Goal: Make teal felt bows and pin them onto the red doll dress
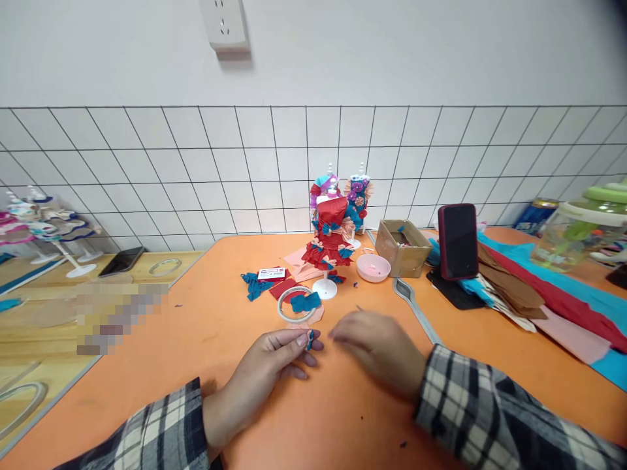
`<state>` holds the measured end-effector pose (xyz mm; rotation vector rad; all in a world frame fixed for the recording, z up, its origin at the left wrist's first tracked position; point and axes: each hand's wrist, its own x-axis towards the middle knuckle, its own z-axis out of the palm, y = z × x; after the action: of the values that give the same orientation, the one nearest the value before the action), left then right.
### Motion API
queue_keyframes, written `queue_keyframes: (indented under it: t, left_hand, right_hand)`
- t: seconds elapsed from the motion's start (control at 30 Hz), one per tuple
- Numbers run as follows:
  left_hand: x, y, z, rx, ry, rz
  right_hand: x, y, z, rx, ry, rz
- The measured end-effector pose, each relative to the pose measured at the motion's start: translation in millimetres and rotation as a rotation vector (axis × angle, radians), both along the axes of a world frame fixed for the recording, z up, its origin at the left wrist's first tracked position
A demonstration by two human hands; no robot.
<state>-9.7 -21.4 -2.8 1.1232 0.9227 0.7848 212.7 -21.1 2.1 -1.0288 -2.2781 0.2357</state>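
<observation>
My left hand point(281, 356) pinches a small blue-and-pink paper bow point(310, 339) between thumb and fingers, just above the orange table. To its right, my right hand point(379, 346) is smeared by motion, so I cannot make out whether its fingers hold anything. Beyond both hands a small mannequin in a red ruffled paper dress point(332, 228) stands upright, trimmed with blue and pink bows. A roll of tape point(283, 313) lies in front of it, with a blue paper piece point(304, 302) on top. Blue crepe scraps point(255, 287) and a small red-and-white box point(272, 275) lie left of the tape.
Two more dressed mannequins point(360, 196) stand behind. Right of them are a pink bowl point(373, 268), a cardboard box point(402, 248), an upright phone point(458, 241), a grey strap-like strip point(416, 310), coloured paper sheets point(553, 281) and a clear jug point(568, 235). A wooden table point(147, 277) adjoins at left.
</observation>
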Motion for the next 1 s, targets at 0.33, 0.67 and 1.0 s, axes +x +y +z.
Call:
queue_keyframes:
  t: [0.33, 0.67, 1.0]
  left_hand:
    - [7, -2, -2.6, 0.049, 0.09, -0.011]
    - [6, -2, -5.0, 0.015, 0.099, 0.053]
    - [1, -2, -0.2, -0.016, 0.022, 0.016]
  right_hand:
    - [88, 93, 51.8, 0.506, 0.292, -0.779]
    - [106, 102, 19.3, 0.504, -0.124, -0.89]
    - [64, 86, -5.3, 0.227, -0.386, -0.248]
